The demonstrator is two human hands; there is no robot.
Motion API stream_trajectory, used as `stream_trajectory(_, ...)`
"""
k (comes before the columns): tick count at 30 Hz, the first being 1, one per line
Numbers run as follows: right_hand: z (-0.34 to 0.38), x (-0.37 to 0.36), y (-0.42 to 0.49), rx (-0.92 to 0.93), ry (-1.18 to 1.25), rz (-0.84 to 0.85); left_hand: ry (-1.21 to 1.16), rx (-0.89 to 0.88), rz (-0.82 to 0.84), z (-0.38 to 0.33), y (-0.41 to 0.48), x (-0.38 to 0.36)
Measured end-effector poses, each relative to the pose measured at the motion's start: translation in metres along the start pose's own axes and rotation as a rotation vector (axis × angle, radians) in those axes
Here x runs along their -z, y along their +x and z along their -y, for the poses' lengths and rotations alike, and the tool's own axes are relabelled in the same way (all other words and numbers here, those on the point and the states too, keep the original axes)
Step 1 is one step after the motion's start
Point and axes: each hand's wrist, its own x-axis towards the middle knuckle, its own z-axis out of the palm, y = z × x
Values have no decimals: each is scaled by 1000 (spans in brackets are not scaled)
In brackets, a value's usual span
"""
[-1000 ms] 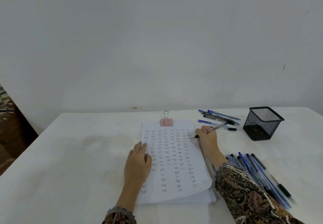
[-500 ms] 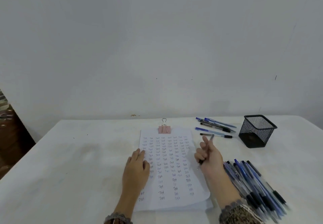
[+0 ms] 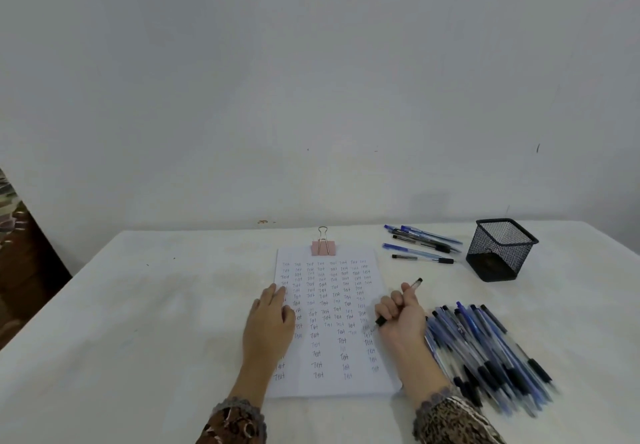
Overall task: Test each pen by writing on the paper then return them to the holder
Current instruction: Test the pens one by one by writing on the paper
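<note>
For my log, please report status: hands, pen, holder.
Left hand flat on paper. Right hand grips pen, tip at paper. Holder stands apart, far right; pen pile beside right wrist.

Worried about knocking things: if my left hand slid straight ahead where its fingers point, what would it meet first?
Likely only the paper it rests on: the left hand points its fingers at the sheet's far edge, just left of the pink binder clip, then the table. The clip looks a near miss.
</note>
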Motion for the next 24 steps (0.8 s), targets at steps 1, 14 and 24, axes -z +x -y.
stream_trajectory(1, 2, -3, -2, 1, -20, -3, 4, -2, 2, 0, 0, 1)
stream_trajectory(14, 140, 11, -45, 315, -1982, -275, -15, 5, 10, 1, -1, -1)
stream_trajectory(24, 146, 22, -52, 170, -2109, -174, -24, 9, 7, 1, -1, -2)
